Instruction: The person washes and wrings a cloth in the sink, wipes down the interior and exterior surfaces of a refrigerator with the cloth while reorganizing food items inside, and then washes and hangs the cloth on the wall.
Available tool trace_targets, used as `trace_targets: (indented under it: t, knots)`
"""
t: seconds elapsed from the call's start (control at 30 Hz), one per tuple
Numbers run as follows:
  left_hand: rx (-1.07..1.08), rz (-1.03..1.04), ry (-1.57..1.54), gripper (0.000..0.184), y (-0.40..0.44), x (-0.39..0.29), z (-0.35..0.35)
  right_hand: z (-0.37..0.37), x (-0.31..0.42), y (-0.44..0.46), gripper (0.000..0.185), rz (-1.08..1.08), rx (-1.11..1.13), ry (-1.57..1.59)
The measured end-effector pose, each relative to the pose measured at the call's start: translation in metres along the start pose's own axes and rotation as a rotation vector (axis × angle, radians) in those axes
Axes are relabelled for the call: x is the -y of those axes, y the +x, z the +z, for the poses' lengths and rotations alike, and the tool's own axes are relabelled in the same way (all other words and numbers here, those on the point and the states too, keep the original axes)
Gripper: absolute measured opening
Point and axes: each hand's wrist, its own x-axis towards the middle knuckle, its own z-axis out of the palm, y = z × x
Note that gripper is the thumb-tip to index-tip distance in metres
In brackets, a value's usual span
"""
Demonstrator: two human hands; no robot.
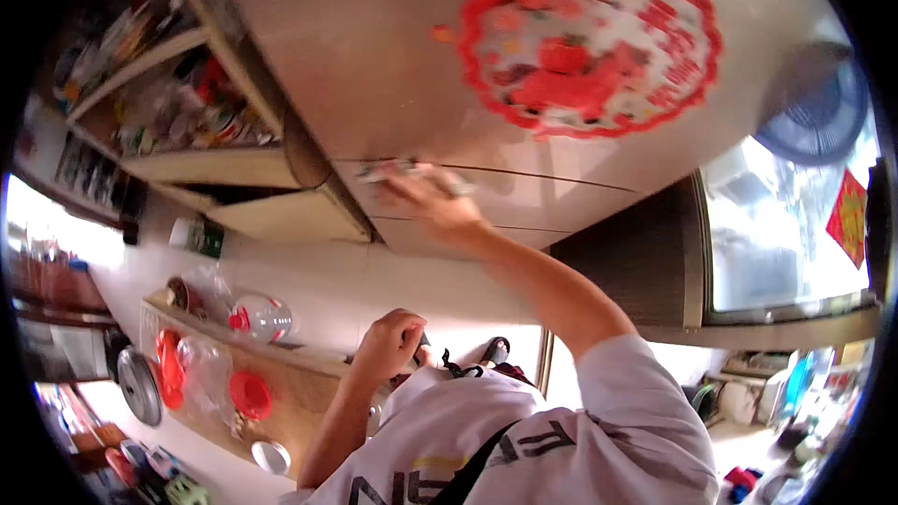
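Note:
My right hand [432, 201], smeared by motion, presses a greyish cloth [385, 171] against a large smooth pale panel [365, 84]. The fingers lie over the cloth, close to a dark seam that crosses the panel. Higher up on the same surface is a round red and white decoration [585, 84] with a scalloped edge. My left hand [388, 341] hangs in front of my waist, curled into a fist. Nothing shows in it, and it touches nothing that I can see.
Open shelves [201, 112] crammed with bags and jars stand to the left. Below, a low wooden table [304, 397] bears a red bowl [251, 395] and plastic bags; a clear plastic bottle [267, 318] lies by it. A blue basket [816, 108] and a window [776, 243] are at right.

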Motion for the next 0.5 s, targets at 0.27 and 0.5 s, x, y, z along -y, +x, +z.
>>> trace_targets:
  t: [0.27, 0.5]
  knots:
    - [0.125, 0.066, 0.052, 0.011, 0.001, -0.025, 0.036, 0.022, -0.053, -0.066, 0.06, 0.042, -0.116, 0.237]
    - [0.096, -0.09, 0.032, 0.012, -0.008, -0.029, 0.056, 0.052, -0.122, -0.265, 0.051, 0.742, -0.368, 0.067]
